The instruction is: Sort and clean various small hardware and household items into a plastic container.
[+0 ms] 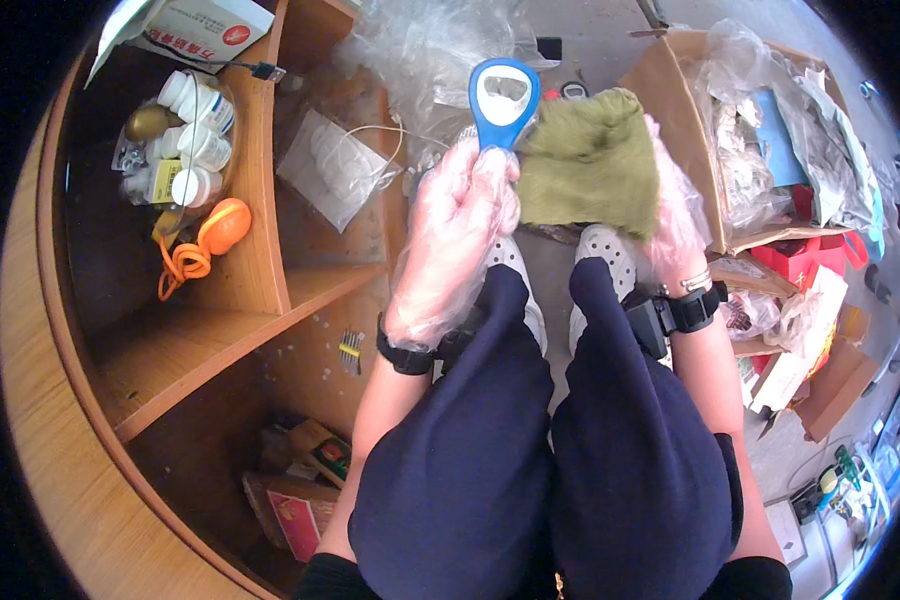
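Observation:
My left hand (457, 217), in a clear plastic glove, grips a bottle opener (499, 133) by its handle. The opener has a blue rim and a pale plate with a cut-out, and its head points away from me. A crumpled olive-green cloth (592, 165) hangs from my right hand (675, 202), which wears the same kind of glove. The cloth is slightly blurred and lies close beside the opener. Most of the right fingers are hidden behind it. Both hands are above my white perforated clogs (604, 251).
A wooden cabinet (259, 330) on the left holds several white bottles (206, 146), an orange bulb with cord (226, 225) and a bagged white cable (337, 165). Clear plastic wrap (435, 45) lies ahead. An open cardboard box (679, 127) of packaging stands right, near a red bag (802, 259).

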Tool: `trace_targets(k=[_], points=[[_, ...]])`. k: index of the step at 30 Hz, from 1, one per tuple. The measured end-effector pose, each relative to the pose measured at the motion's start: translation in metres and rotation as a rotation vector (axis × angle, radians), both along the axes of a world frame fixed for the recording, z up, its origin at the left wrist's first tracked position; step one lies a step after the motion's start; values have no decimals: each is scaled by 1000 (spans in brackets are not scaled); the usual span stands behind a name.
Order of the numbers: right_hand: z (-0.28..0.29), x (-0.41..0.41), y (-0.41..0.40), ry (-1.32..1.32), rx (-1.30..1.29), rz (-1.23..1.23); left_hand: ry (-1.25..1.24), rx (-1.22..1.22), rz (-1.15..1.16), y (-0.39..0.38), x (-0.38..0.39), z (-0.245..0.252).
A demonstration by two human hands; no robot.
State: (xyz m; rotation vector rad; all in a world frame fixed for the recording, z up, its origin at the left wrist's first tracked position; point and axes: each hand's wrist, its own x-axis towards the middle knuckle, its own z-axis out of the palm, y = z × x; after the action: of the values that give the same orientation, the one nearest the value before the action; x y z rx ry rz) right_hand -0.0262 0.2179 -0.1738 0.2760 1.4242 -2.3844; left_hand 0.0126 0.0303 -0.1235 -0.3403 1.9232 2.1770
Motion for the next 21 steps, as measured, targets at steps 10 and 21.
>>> trace_targets(k=[10, 21], points=[[3, -6, -9, 269, 477, 431, -10, -650, -320, -4, -4, -2], [-22, 8, -3, 118, 637, 760, 30, -346, -26, -28, 18, -61]])
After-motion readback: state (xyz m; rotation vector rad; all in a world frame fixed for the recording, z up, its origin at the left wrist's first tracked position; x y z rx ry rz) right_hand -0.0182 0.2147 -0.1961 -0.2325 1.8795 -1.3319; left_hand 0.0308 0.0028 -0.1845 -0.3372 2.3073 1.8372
